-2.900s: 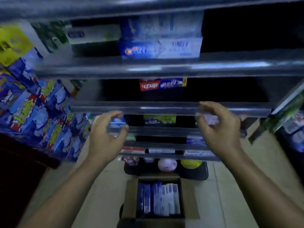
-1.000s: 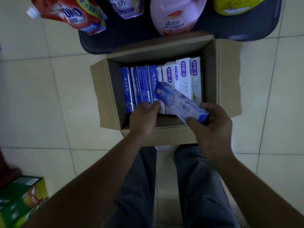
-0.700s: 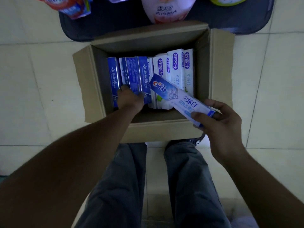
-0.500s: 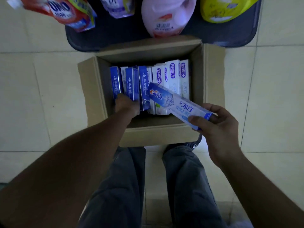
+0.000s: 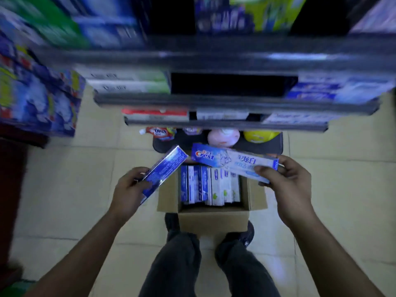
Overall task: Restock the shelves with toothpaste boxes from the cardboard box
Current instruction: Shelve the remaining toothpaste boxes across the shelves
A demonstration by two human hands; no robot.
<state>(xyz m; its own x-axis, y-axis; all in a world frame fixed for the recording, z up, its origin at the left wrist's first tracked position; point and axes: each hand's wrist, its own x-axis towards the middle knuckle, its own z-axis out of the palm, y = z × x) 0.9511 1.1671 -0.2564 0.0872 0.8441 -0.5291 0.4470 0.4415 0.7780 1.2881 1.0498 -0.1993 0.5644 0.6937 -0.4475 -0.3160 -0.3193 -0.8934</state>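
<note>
Left hand (image 5: pixel 130 190) gripping dark-blue box (image 5: pixel 164 170), tilted, left of carton (image 5: pixel 214 219). Right hand (image 5: pixel 289 189) pinching Crest box (image 5: pixel 227 160) by its end, hovering above carton. More boxes (image 5: pixel 209 185) standing upright inside. Shelves (image 5: pixel 214 103) sitting ahead, blurred.

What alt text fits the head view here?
A person's left hand holds a blue toothpaste box and the right hand a Crest box, above an open cardboard box of more on the floor. Blurred, part-stocked shelves rise ahead.
</note>
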